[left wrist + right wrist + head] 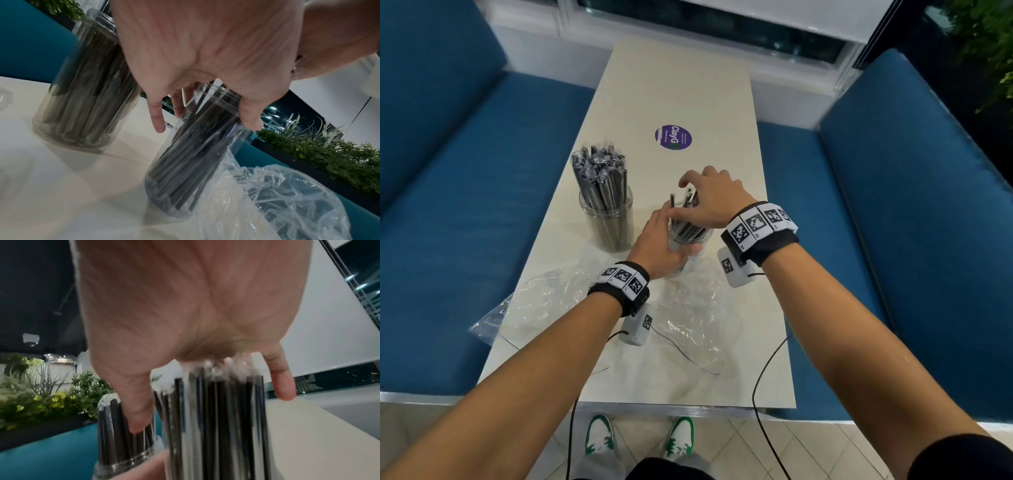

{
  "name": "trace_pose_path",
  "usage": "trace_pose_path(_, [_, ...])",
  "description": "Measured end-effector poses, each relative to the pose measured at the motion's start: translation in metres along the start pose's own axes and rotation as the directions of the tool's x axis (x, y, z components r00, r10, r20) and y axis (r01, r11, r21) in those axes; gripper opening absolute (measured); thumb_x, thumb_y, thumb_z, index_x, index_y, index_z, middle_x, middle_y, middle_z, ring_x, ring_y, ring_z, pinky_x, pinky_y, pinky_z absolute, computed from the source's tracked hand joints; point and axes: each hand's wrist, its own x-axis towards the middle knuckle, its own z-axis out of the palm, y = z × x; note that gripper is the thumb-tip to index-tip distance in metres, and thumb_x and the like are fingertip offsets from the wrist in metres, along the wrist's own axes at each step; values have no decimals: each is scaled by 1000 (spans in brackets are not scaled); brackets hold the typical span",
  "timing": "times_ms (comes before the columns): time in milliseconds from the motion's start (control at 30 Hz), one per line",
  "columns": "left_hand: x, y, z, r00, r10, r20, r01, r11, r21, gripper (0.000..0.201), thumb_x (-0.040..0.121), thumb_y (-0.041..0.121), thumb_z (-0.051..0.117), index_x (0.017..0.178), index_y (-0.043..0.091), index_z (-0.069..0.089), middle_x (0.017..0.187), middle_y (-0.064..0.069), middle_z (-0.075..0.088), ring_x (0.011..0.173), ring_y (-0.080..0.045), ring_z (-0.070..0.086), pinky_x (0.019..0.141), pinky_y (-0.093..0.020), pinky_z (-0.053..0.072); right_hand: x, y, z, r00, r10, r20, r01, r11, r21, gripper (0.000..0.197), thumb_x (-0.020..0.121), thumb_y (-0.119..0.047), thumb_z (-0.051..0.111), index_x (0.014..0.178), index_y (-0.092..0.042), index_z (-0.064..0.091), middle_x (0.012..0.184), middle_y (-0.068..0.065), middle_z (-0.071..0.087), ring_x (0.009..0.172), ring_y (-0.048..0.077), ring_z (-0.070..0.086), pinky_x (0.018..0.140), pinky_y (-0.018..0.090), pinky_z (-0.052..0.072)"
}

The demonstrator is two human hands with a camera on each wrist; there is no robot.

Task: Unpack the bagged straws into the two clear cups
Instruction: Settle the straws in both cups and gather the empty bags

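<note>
Two clear cups stand on the white table (671,85). The left cup (607,222) (82,97) is packed with wrapped black straws (599,171). My left hand (657,240) (205,78) grips the right cup (690,240) (195,162) near its rim, thumb on one side and fingers on the other. This cup holds a looser bundle of black straws (685,212) (218,418). My right hand (707,198) (205,345) sits on top of that bundle, palm on the straw tips and fingers curled down around them.
Two empty crumpled clear bags lie on the near part of the table, one on the left (541,298), one under my wrists (698,315) (277,203). A purple sticker (673,137) lies further back. Blue benches (465,205) flank the table.
</note>
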Motion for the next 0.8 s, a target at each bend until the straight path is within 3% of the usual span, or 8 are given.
trace_pose_path(133, [3, -1, 2, 1000, 21, 2, -21, 999, 24, 102, 83, 57, 85, 161, 21, 31, 155, -8, 44, 146, -25, 44, 124, -44, 38, -4, 6, -10, 1000, -23, -12, 24, 995, 92, 78, 82, -82, 60, 144, -36, 49, 146, 7, 50, 137, 34, 44, 112, 58, 39])
trace_pose_path(300, [3, -1, 1, 999, -43, 28, 41, 997, 68, 116, 73, 81, 71, 163, 17, 37, 159, -2, 36, 150, -21, 39, 124, -47, 40, -11, 5, -7, 952, -306, -24, 305, 951, -50, 89, 74, -77, 73, 152, -50, 40, 165, 5, 31, 150, 33, 26, 115, 62, 31])
trace_pose_path(400, [4, 3, 0, 997, -67, 40, 64, 996, 66, 109, 77, 61, 81, 159, 11, 30, 154, -8, 41, 140, -27, 49, 116, -47, 48, -13, 1, 6, 938, -342, 63, 348, 924, -159, 87, 71, -82, 71, 149, -54, 44, 165, 3, 31, 148, 32, 28, 109, 60, 36])
trace_pose_path(467, [4, 2, 0, 998, -60, 34, 58, 997, 59, 108, 72, 63, 77, 157, 14, 33, 149, -6, 45, 135, -27, 54, 113, -45, 51, -12, 2, 14, 937, -348, 36, 348, 918, -188, 66, 82, -75, 65, 141, -45, 57, 151, 4, 45, 135, 30, 40, 102, 55, 46])
trace_pose_path(567, [1, 1, 0, 999, -27, 18, 26, 999, 33, 108, 69, 74, 72, 157, 21, 38, 146, -5, 46, 135, -25, 52, 112, -46, 49, -10, 4, 27, 919, -367, -147, 352, 929, -117, 36, 100, -48, 56, 115, -20, 73, 113, 7, 60, 106, 28, 52, 82, 51, 54])
trace_pose_path(667, [0, 0, -1, 999, -2, 33, 2, 1000, 4, 115, 78, 65, 82, 166, 24, 20, 158, -6, 41, 147, -25, 45, 118, -49, 45, -6, 8, 35, 895, -258, -363, 291, 956, 37, 26, 99, -27, 59, 91, -5, 69, 91, 10, 62, 90, 28, 55, 75, 47, 54])
trace_pose_path(800, [1, -1, -1, 999, -15, 35, 14, 999, 32, 122, 80, 63, 84, 170, 20, 13, 163, -7, 37, 151, -25, 42, 121, -53, 43, -4, 3, 24, 863, -14, -505, 155, 959, 238, 20, 93, -23, 61, 86, -5, 64, 85, 7, 57, 75, 22, 51, 67, 36, 47])
